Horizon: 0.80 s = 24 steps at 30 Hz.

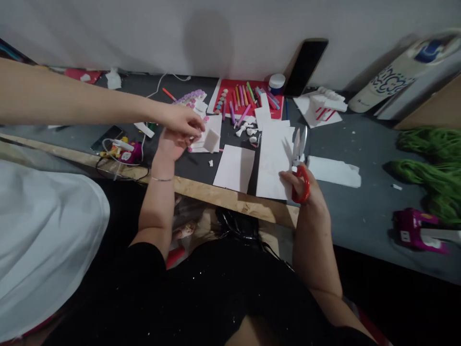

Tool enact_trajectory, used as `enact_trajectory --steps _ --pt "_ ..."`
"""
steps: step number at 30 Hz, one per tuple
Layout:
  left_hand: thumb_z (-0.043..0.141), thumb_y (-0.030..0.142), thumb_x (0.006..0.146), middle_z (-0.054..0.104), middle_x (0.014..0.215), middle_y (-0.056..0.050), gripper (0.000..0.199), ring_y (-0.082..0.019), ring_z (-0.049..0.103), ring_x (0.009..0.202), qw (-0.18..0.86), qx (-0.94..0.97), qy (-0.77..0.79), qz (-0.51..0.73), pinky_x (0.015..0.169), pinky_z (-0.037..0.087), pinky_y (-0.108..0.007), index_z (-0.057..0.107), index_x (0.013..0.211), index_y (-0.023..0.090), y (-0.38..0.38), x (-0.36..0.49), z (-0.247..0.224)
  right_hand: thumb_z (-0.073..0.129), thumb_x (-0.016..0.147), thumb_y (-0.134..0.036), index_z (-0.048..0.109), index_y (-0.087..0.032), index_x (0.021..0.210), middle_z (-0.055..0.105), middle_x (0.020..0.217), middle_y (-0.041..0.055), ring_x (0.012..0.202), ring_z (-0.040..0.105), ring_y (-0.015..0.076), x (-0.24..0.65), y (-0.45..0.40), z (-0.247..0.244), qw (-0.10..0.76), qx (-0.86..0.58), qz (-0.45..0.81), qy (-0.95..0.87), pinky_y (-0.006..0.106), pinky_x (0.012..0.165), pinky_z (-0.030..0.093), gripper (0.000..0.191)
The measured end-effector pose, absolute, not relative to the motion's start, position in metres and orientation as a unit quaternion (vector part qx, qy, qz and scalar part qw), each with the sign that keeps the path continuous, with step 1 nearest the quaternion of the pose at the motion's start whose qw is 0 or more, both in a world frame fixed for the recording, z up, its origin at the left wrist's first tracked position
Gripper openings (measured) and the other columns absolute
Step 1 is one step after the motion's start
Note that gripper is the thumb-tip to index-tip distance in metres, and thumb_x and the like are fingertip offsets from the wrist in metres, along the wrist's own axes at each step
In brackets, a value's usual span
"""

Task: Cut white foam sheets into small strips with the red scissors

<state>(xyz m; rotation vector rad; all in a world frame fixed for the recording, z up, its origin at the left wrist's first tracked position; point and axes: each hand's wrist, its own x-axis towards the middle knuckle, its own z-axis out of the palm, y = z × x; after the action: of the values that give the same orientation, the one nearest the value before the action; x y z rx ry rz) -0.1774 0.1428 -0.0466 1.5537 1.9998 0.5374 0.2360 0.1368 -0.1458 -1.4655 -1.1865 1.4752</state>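
Observation:
My right hand [312,191] is closed round the red handles of a pair of scissors [301,185]. The blades point away from me and stand apart, over the right side of a white paper sheet [274,161]. My left hand [172,145] is farther left, beside a white paper piece with purple dots [217,121]. A co-worker's hand [182,119] reaches in from the left and overlaps it, so my left fingers are mostly hidden. A small white folded paper piece [212,141] is by the two hands. Another white sheet [235,167] lies near the table's front edge.
Coloured markers [243,96] rest on a red sheet [230,87]. Behind stand a small jar [276,83], a phone [306,67] and a white bottle [392,77]. Green yarn [425,168] and a purple glue gun [414,230] lie right. Cables [118,144] and another purple tool [130,153] are left.

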Motion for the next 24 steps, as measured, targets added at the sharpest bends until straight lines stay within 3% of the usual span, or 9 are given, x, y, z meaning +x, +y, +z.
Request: enact_trajectory --steps 2,4,6,10,13,16,19,21,24 --pt "0.041 0.046 0.114 0.075 0.116 -0.011 0.045 -0.036 0.074 0.126 0.298 0.557 0.738 0.235 0.098 0.060 -0.053 0.067 0.134 0.016 0.116 -0.152 -0.070 0.089 0.060 -0.043 0.057 -0.030 0.085 0.059 0.069 -0.0043 0.064 0.055 0.0150 0.236 0.136 -0.145 0.366 -0.570 0.571 -0.464 0.032 0.057 0.045 0.042" --pt "0.043 0.036 0.111 0.078 0.131 -0.014 0.039 -0.032 0.075 0.123 0.371 0.502 0.720 0.304 0.096 0.063 -0.050 0.066 0.139 0.020 0.095 -0.135 -0.096 0.088 0.059 -0.043 0.057 -0.029 0.084 0.060 0.070 -0.0037 0.065 0.056 0.0152 0.235 0.134 -0.142 0.370 -0.571 0.573 -0.457 0.032 0.058 0.046 0.042" --pt "0.052 0.029 0.105 0.076 0.140 -0.015 0.038 -0.028 0.075 0.123 0.363 0.487 0.707 0.363 0.098 0.065 -0.046 0.066 0.140 0.021 0.087 -0.126 -0.118 0.088 0.058 -0.042 0.055 -0.029 0.084 0.058 0.070 -0.0039 0.065 0.055 0.0146 0.234 0.133 -0.140 0.376 -0.569 0.574 -0.452 0.032 0.058 0.046 0.044" --pt "0.066 0.025 0.099 0.075 0.131 -0.016 0.028 -0.028 0.074 0.118 0.241 0.587 0.720 0.281 0.106 0.061 -0.044 0.077 0.124 0.020 0.101 -0.108 -0.140 0.089 0.056 -0.042 0.056 -0.029 0.085 0.058 0.072 -0.0052 0.065 0.055 0.0135 0.231 0.133 -0.138 0.382 -0.559 0.581 -0.451 0.031 0.059 0.047 0.046" --pt "0.073 0.027 0.098 0.073 0.130 -0.019 0.030 -0.037 0.067 0.130 0.194 0.652 0.710 0.180 0.118 0.053 -0.052 0.077 0.126 0.016 0.118 -0.090 -0.145 0.090 0.056 -0.041 0.057 -0.029 0.089 0.063 0.077 -0.0043 0.069 0.059 0.0151 0.229 0.134 -0.140 0.394 -0.552 0.592 -0.436 0.032 0.062 0.052 0.048" --pt "0.074 0.024 0.098 0.070 0.131 -0.023 0.028 -0.044 0.063 0.134 0.184 0.662 0.716 0.121 0.118 0.052 -0.057 0.077 0.123 0.013 0.128 -0.077 -0.150 0.091 0.057 -0.042 0.057 -0.030 0.093 0.068 0.082 -0.0021 0.074 0.065 0.0183 0.228 0.136 -0.145 0.401 -0.536 0.599 -0.439 0.036 0.068 0.057 0.050" --pt "0.076 0.017 0.095 0.067 0.132 -0.023 0.022 -0.042 0.064 0.131 0.191 0.642 0.732 0.127 0.116 0.052 -0.055 0.074 0.117 0.014 0.132 -0.072 -0.155 0.089 0.061 -0.045 0.058 -0.031 0.098 0.070 0.087 -0.0009 0.077 0.067 0.0202 0.228 0.140 -0.152 0.402 -0.523 0.594 -0.460 0.039 0.073 0.060 0.051" --pt "0.077 0.011 0.093 0.066 0.134 -0.021 0.028 -0.040 0.063 0.131 0.193 0.630 0.737 0.152 0.116 0.051 -0.054 0.069 0.120 0.016 0.132 -0.070 -0.157 0.089 0.066 -0.049 0.058 -0.031 0.101 0.070 0.088 -0.0009 0.077 0.068 0.0204 0.228 0.144 -0.159 0.401 -0.521 0.584 -0.476 0.040 0.073 0.060 0.050" --pt "0.066 0.003 0.094 0.069 0.127 -0.017 0.032 -0.036 0.066 0.126 0.204 0.613 0.739 0.190 0.111 0.052 -0.052 0.065 0.122 0.019 0.129 -0.066 -0.154 0.090 0.067 -0.051 0.058 -0.031 0.101 0.067 0.084 -0.0017 0.074 0.068 0.0203 0.228 0.150 -0.168 0.401 -0.515 0.584 -0.482 0.040 0.070 0.061 0.051"
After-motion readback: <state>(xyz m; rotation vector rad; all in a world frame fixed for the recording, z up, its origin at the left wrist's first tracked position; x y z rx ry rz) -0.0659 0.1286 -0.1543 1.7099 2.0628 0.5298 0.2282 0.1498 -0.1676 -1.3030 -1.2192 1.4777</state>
